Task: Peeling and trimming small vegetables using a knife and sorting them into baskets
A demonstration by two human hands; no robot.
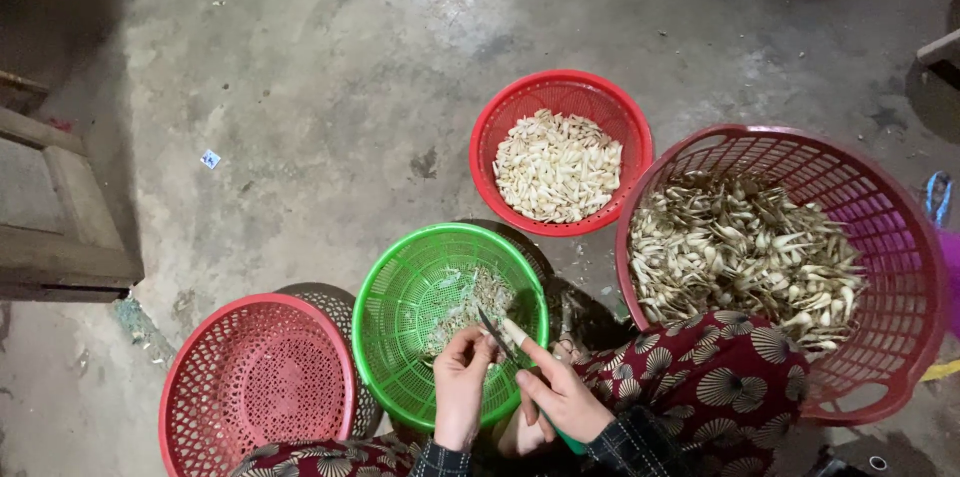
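Both hands work over the green basket on the floor; the left hand pinches a small pale bulb; the right hand grips a green-handled knife against it. Peeled bulbs fill the small red basket; unpeeled ones fill the large one.

This looks like a simple home yard or a village workshop for preparing food by hand. The work is done low on a bare, stained concrete floor. Plastic baskets stand on it: a red basket with peeled pale pieces, a large red basket with unpeeled ones, and a green basket with scraps. A rough wooden frame is at the left.
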